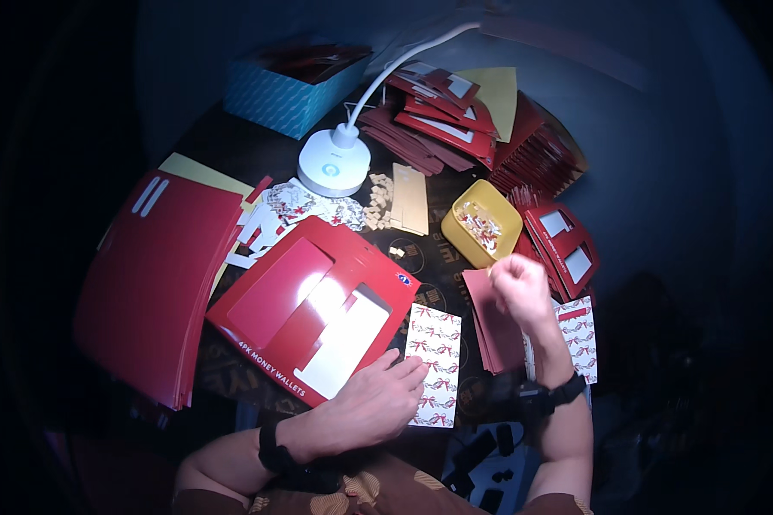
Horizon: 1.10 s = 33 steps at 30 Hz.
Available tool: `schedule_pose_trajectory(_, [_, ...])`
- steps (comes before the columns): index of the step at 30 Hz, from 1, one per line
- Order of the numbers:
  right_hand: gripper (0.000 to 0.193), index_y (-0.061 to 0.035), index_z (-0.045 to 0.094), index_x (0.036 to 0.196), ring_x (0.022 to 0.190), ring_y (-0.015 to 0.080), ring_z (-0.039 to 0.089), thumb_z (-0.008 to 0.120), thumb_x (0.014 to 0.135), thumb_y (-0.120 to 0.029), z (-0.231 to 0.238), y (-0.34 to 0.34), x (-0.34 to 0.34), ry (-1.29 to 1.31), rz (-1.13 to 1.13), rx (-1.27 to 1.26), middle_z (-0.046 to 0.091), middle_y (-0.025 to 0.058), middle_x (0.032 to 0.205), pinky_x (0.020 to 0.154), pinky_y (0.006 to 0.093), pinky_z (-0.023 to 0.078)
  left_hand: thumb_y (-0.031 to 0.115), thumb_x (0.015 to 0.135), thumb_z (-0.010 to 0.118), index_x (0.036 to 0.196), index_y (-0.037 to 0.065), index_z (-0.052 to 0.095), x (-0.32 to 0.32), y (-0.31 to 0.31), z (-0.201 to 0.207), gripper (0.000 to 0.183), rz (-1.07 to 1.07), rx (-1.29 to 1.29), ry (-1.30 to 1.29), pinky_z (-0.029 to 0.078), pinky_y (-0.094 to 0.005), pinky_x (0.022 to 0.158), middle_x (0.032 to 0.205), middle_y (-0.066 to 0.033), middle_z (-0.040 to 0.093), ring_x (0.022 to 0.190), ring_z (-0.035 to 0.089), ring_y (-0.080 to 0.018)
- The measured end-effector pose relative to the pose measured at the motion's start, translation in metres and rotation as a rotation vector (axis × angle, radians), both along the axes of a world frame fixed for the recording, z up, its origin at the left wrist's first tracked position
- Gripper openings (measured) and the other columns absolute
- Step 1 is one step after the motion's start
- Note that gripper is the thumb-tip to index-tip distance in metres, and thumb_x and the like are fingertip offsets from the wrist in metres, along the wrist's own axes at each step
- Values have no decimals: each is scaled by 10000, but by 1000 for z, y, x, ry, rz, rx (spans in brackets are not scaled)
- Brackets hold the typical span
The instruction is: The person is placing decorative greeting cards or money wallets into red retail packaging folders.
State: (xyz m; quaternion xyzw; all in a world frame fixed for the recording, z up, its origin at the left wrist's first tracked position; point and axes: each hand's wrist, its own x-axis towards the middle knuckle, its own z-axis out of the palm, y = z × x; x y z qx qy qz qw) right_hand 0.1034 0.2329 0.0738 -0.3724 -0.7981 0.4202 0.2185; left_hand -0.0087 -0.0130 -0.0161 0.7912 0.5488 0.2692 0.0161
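My left hand (pixel 380 393) lies palm down with its fingers outstretched. The fingertips touch the left edge of a white card wallet (pixel 436 369) printed with rows of red bows and greenery. Beside that hand is a large red window-cut sleeve (pixel 258 313), with white showing through one cut-out. My right hand (pixel 524 293) is closed in a pinch just below a yellow tub (pixel 461 243) of small red and white pieces. What its fingertips hold, if anything, is too small to make out. Dark red folded cards (pixel 495 330) lie under and left of that wrist.
A white lamp (pixel 333 163) stands at the back by a blue patterned box (pixel 283 90). Red sleeves form a stack (pixel 159 275) on the left and a pile (pixel 442 120) behind. Small beige pieces (pixel 378 202) lie mid-table. More patterned wallets (pixel 580 330) sit on the right.
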Motion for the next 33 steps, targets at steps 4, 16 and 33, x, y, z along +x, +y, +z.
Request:
schedule_pose_trajectory(4, [208, 35, 701, 799, 512, 128, 599, 557, 901, -75, 3, 64, -16, -127, -131, 426, 666, 82, 662, 471, 293, 469, 141, 864, 639, 1028, -51, 699, 0, -2, -2, 259, 20, 28, -7, 431, -386, 977, 1210, -159, 663, 1171, 582, -256])
schedule_pose_trajectory(16, [229, 19, 716, 745, 648, 290, 704, 636, 873, -152, -7, 105, -38, -314, -194, 620, 673, 182, 633, 638, 442, 542, 133, 840, 656, 1015, -31, 716, 0, -1, 0, 247, 12, 18, -22, 434, -391, 990, 1225, -155, 655, 1199, 577, -259])
schedule_pose_trajectory(33, [197, -17, 757, 967, 786, 232, 696, 633, 821, -65, -14, 92, -39, -226, -9, 538, 724, 153, 818, 729, 369, 539, 164, 870, 644, 1034, -15, 683, 5, -1, -3, 246, 21, -22, 3, 415, -425, 1026, 1256, -155, 629, 1229, 557, -264])
